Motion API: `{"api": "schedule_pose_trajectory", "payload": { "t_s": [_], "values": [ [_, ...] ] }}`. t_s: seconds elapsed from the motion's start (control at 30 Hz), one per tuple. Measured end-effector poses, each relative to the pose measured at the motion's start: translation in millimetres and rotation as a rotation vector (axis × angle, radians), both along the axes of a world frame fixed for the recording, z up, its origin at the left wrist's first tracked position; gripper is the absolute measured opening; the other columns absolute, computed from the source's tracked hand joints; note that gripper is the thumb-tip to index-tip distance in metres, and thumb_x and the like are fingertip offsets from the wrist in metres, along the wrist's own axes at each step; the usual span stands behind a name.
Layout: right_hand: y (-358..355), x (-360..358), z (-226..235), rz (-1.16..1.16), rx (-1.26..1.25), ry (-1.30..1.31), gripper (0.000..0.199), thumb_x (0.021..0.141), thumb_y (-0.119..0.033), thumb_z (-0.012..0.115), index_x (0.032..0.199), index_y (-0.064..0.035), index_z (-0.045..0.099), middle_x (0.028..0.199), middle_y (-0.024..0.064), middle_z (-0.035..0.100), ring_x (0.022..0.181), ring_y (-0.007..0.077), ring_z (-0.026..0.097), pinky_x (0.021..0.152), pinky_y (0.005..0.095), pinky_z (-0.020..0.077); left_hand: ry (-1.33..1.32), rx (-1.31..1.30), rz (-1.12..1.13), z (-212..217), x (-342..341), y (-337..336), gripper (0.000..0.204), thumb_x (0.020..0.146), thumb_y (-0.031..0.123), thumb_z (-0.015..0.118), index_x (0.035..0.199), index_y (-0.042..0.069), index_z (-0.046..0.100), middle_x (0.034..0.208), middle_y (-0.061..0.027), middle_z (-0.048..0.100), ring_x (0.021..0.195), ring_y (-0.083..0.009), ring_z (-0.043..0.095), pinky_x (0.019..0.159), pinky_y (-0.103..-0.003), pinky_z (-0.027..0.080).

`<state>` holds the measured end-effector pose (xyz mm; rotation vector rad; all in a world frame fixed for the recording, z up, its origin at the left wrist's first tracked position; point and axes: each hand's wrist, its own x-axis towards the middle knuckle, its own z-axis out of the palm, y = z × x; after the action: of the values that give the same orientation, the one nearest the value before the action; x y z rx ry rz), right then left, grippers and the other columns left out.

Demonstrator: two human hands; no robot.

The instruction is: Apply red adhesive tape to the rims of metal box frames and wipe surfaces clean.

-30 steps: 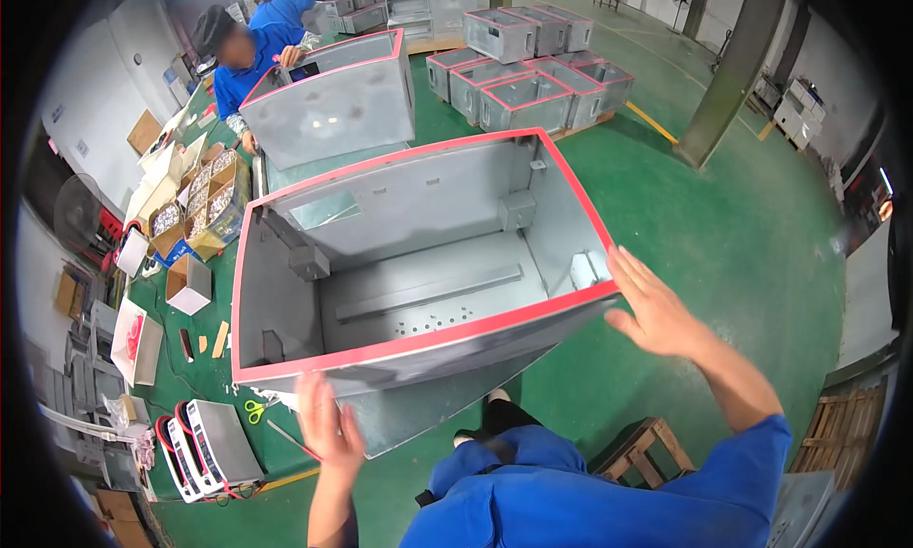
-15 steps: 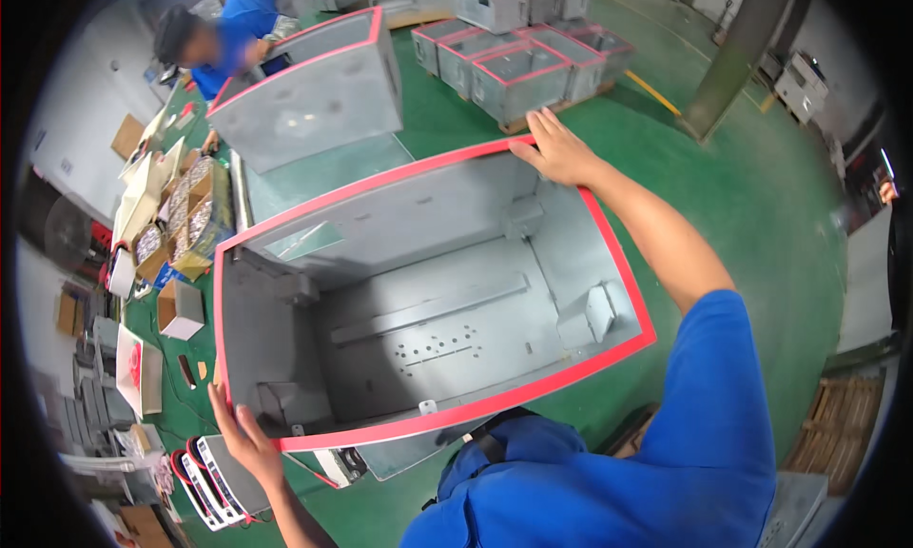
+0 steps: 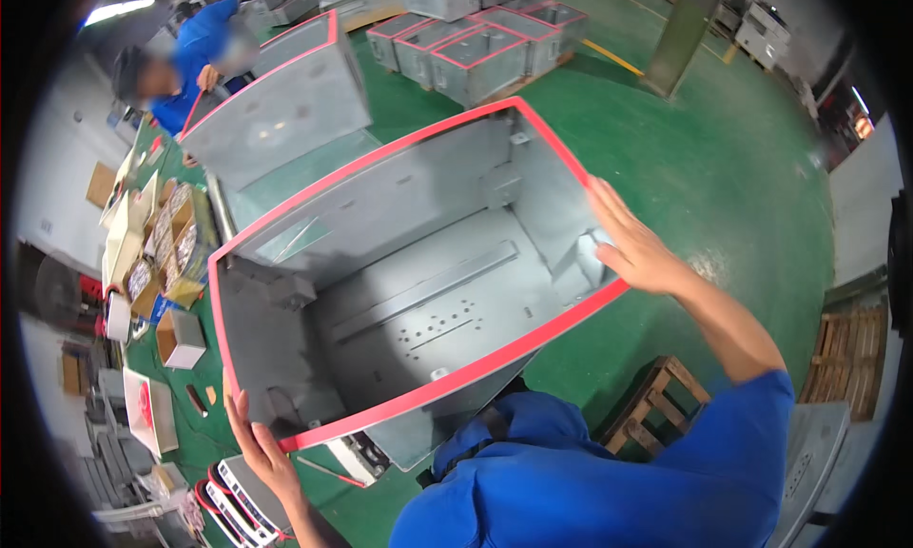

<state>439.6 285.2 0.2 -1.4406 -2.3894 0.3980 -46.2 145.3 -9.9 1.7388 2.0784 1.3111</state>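
In front of me is a large grey sheet-metal box (image 3: pixel 399 205), its open top facing me and its rim edged with a red strip. Inside are a long flat bar (image 3: pixel 428 291), a cluster of holes in the floor and small corner brackets. My left hand (image 3: pixel 266 458) holds the near left corner, its fingers lying along the outer side. My right hand (image 3: pixel 639 248) grips the right rim, thumb toward the inside. Part of each hand's grip is hidden.
A similar box (image 3: pixel 276 129) stands beyond on the green bench, near a person in blue (image 3: pixel 171 101). Parts cartons (image 3: pixel 176 234) and a small open carton (image 3: pixel 181 339) line the left. More boxes (image 3: pixel 475 68) lie stacked behind. A wooden pallet (image 3: pixel 656 405) is at lower right.
My right hand has moved from the far right corner down along the right rim. The box appears turned slightly counterclockwise. My left hand stays at the near left corner.
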Motion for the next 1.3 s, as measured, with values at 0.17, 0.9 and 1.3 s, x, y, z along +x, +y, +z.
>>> {"api": "schedule_pose_trajectory", "payload": {
  "t_s": [0.17, 0.9, 1.3],
  "values": [
    [-69.2, -5.2, 2.4, -0.121, 0.012, 0.015, 0.070, 0.088, -0.045, 0.034, 0.134, 0.0039, 0.013, 0.141, 0.0201, 0.012, 0.131, 0.0312, 0.011, 0.105, 0.0379, 0.0148, -0.239, 0.173, -0.041, -5.9, -19.7, -11.3, 0.041, 0.090, 0.006, 0.035, 0.130, -0.003, 0.030, 0.127, -0.0181, 0.041, 0.118, -0.0247, 0.039, 0.100, -0.035, 0.027],
    [-36.0, -37.7, -67.4, -0.652, 0.167, 1.383, 0.045, 0.090, -0.028, 0.033, 0.119, 0.0055, 0.040, 0.116, 0.0150, 0.047, 0.106, 0.0224, 0.047, 0.091, 0.0339, 0.0375, -0.764, 0.277, 0.168, -62.0, -31.2, -8.5, 0.056, 0.083, 0.026, 0.034, 0.124, -0.011, 0.033, 0.125, -0.0192, 0.041, 0.111, -0.0255, 0.043, 0.094, -0.034, 0.032],
    [-20.0, -63.0, -51.7, -0.878, 0.269, 1.391, 0.044, 0.089, -0.030, 0.035, 0.118, 0.0024, 0.040, 0.112, 0.0137, 0.049, 0.100, 0.0229, 0.049, 0.086, 0.0345, 0.0413, -0.909, 0.312, 0.335, -71.8, -25.9, -21.5, 0.058, 0.085, 0.034, 0.034, 0.127, -0.006, 0.030, 0.129, -0.0164, 0.037, 0.115, -0.0257, 0.041, 0.095, -0.036, 0.034]
  ]
}}
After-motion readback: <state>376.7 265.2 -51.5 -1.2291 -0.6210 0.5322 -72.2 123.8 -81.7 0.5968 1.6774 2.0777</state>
